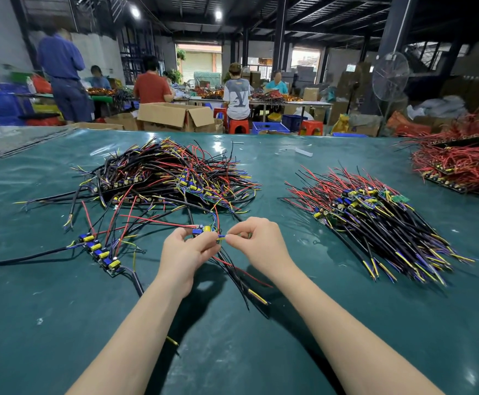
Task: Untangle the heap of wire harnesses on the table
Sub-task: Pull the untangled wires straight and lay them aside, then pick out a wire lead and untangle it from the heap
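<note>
Your left hand (185,253) holds a small board piece with blue and yellow parts (201,230). Its fingers (204,246) are curled round the piece. Your right hand (257,242) pinches a short yellow-tipped wire (221,238) that sticks out of the piece toward three o'clock. I think one hand keeps the piece steady so the other can pull one wire free without dragging the rest. Black and red wires trail from the piece toward five o'clock and lie on the surface.

The big tangled heap of black, red, yellow and purple wire harnesses (170,178) sits near your hands at eleven o'clock. Some of its loose wires reach the piece you hold, so it may be caught in them. At nine o'clock, apart from the heap, lies a strip of boards with blue and yellow parts (100,252). At two o'clock is a neater pile of wires (375,220) with ends mostly pointing one way. It looks like the place for finished ones.

The shiny dark green surface (61,323) has tiny white scraps on it. A bushy heap of red wires (460,163) sits far off at two o'clock. Behind are people at long tables, an open brown cardboard box (175,115), red plastic stools (238,126) and a big round standing fan (390,76).
</note>
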The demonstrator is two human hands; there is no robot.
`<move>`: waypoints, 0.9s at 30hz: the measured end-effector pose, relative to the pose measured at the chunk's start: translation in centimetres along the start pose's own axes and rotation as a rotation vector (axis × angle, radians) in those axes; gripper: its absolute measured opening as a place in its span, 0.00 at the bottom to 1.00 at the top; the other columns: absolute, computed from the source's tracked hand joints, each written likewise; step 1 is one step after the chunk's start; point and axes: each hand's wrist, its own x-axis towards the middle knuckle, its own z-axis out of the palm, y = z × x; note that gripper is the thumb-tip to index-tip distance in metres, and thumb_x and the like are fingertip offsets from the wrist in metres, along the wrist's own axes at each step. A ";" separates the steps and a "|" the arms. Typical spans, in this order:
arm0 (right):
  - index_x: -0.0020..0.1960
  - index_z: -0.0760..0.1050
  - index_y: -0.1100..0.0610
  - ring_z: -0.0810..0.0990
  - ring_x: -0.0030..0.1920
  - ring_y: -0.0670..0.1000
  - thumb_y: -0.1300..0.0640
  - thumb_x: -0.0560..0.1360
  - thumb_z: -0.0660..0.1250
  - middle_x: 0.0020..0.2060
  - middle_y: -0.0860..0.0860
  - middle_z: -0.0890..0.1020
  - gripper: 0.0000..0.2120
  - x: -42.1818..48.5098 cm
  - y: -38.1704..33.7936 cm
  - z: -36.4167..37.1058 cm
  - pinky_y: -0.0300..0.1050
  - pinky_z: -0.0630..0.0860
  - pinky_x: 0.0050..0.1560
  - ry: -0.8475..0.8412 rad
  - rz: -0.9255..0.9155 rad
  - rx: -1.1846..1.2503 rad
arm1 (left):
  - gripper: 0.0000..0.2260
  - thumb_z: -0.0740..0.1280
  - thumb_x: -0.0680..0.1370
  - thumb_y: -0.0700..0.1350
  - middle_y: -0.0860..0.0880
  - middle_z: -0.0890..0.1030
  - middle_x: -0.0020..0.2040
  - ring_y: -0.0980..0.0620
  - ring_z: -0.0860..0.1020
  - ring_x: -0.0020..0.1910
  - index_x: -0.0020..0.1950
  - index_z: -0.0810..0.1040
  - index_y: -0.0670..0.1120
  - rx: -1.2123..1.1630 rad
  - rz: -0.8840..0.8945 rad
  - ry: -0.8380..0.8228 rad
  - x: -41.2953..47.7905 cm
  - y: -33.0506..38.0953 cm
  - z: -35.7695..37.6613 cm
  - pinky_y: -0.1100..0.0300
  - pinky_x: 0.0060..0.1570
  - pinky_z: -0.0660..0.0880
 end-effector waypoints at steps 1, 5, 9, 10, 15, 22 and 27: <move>0.45 0.84 0.55 0.70 0.35 0.47 0.56 0.72 0.69 0.27 0.43 0.69 0.06 -0.1 -0.1 0.0 0.42 0.66 0.39 -0.011 -0.046 -0.067 | 0.07 0.66 0.73 0.30 0.43 0.75 0.38 0.50 0.77 0.35 0.46 0.70 0.38 0.000 -0.005 -0.004 0.0 0.0 0.0 0.66 0.35 0.80; 0.44 0.84 0.55 0.72 0.37 0.52 0.56 0.73 0.69 0.30 0.46 0.70 0.06 0.0 -0.1 -0.3 0.44 0.67 0.38 0.018 -0.148 -0.167 | 0.06 0.66 0.74 0.32 0.42 0.76 0.40 0.50 0.76 0.38 0.45 0.71 0.41 -0.016 -0.005 -0.045 0.0 -0.2 0.2 0.66 0.36 0.79; 0.42 0.84 0.60 0.77 0.42 0.57 0.60 0.72 0.69 0.36 0.52 0.75 0.06 0.8 0.5 -1.9 0.50 0.73 0.43 0.198 -0.117 -0.113 | 0.04 0.66 0.76 0.39 0.44 0.78 0.42 0.51 0.77 0.39 0.46 0.72 0.46 0.029 0.015 -0.022 0.2 -0.2 0.1 0.66 0.35 0.79; 0.43 0.84 0.60 0.76 0.42 0.58 0.60 0.73 0.68 0.36 0.52 0.74 0.06 1.3 0.8 -2.8 0.49 0.72 0.42 0.287 -0.077 -0.100 | 0.03 0.65 0.77 0.40 0.46 0.78 0.42 0.52 0.77 0.38 0.45 0.72 0.47 0.053 0.022 -0.008 0.3 -0.1 0.1 0.66 0.34 0.78; 0.44 0.82 0.58 0.75 0.45 0.59 0.55 0.76 0.63 0.41 0.57 0.76 0.11 4.3 2.7 -9.4 0.44 0.56 0.34 0.647 0.180 -0.312 | 0.06 0.64 0.76 0.38 0.49 0.78 0.39 0.54 0.74 0.36 0.43 0.72 0.49 0.253 0.071 0.034 0.7 -0.4 0.2 0.65 0.34 0.74; 0.55 0.79 0.59 0.74 0.58 0.61 0.55 0.75 0.63 0.57 0.60 0.78 0.12 5.8 8.5 -17.0 0.48 0.71 0.54 0.525 0.652 -0.560 | 0.06 0.68 0.72 0.41 0.51 0.78 0.45 0.49 0.75 0.45 0.46 0.76 0.50 0.891 0.259 0.042 0.7 -1.5 0.2 0.60 0.44 0.67; 0.61 0.76 0.53 0.65 0.65 0.60 0.57 0.76 0.61 0.63 0.59 0.70 0.15 4.9 8.9 -14.9 0.53 0.62 0.63 0.592 0.581 -0.573 | 0.12 0.68 0.70 0.40 0.47 0.74 0.49 0.44 0.72 0.53 0.53 0.78 0.47 1.087 0.317 0.029 1.0 -1.9 0.2 0.58 0.50 0.67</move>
